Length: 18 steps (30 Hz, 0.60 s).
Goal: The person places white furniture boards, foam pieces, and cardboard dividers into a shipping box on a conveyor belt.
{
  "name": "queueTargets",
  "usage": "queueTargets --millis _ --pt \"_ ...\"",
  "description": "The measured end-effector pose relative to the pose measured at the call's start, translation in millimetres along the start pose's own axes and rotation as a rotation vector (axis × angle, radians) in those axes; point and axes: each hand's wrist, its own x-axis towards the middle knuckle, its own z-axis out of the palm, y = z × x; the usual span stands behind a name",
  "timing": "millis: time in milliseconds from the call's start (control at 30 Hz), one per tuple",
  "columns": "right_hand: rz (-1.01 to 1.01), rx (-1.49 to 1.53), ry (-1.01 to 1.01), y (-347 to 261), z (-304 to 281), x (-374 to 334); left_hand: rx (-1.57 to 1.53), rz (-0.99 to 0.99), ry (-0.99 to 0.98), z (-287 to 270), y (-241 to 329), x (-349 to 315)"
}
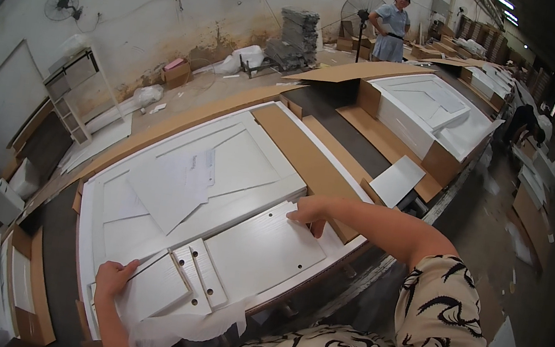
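Observation:
A long carton with white foam edging (86,232) lies before me, packed with white furniture panels. My left hand (115,278) grips the outer edge of a small white panel (159,286) at the carton's near left. Beside that panel lie narrow white strips (208,274) with dark round holes. My right hand (311,212) is closed at the far right corner of a wider white board (268,243) with small holes; its fingertips are partly hidden. Paper sheets (173,187) rest on the large white grooved panel (261,164) behind. Thin foam wrap (188,331) hangs over the near edge.
Another open carton with white panels (418,104) stands farther along the line, with a loose white board (397,181) between. A brown cardboard strip (308,160) lies inside my carton. A person (392,26) stands at the back; another person (525,127) bends over at right.

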Motion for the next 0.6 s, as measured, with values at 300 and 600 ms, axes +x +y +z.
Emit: queueTargets --millis 300,600 --pt "-0.410 0.067 0.422 -4 -64 -5 0.102 0.022 -0.025 8 -3 6" --pt "-0.644 -0.629 0.586 56 19 1 -0.010 0.809 0.084 8 77 -24"
